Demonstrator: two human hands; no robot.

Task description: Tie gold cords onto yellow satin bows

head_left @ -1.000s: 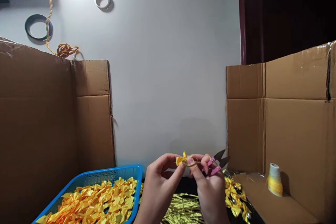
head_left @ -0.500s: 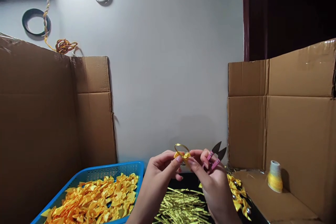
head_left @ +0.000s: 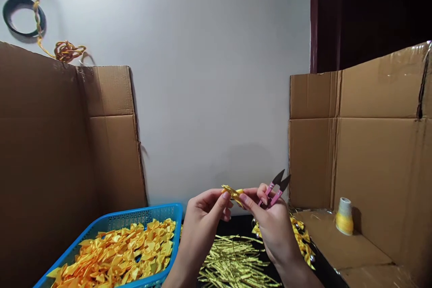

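Yellow bow [head_left: 240, 191] stretches sideways; gold loop [head_left: 231, 190] seemingly slants down rightward.

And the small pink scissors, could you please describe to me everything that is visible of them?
The small scissors have two pink handles and two dark, pointed blades that look like metal. The blades stand apart, so they are open, with the tips pointing up and to the right of the picture, in front of the pale wall. The right hand holds them, a finger curled at the left-side handle. The lower ends of the handles are hidden by the hand.
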